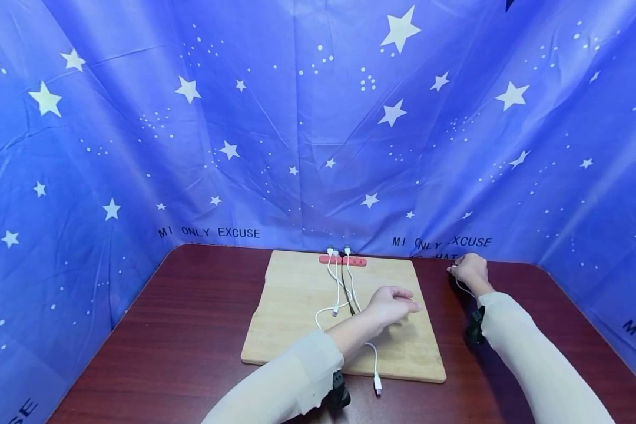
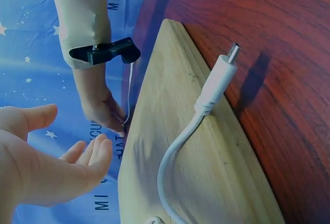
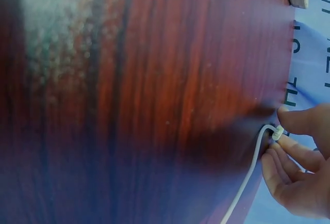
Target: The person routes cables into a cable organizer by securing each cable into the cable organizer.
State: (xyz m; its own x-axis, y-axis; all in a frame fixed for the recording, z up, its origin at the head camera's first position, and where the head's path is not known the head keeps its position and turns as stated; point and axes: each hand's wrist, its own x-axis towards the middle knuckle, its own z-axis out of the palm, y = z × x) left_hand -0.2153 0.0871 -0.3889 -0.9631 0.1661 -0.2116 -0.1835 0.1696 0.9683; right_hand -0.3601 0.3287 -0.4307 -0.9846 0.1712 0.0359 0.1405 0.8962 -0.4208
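Note:
At the far right of the table, my right hand [image 1: 470, 274] pinches the end of a thin white cable [image 3: 251, 164] between thumb and fingertips. The held plug [image 3: 278, 132] shows only partly between them. My left hand [image 1: 389, 307] hovers over the right part of a wooden board [image 1: 291, 306], fingers relaxed and holding nothing. Near the board's back edge lies a red cable holder [image 1: 360, 261] with white cables and a black cable [image 1: 343, 282] set in it. One white cable's connector [image 2: 219, 79] sticks out past the board's front edge, below the left hand.
The board lies on a dark red wooden table [image 1: 164, 330]. A blue curtain with stars [image 1: 307, 118] hangs behind and around the table's edges. Another small white connector [image 1: 336, 310] rests on the board, left of the black cable.

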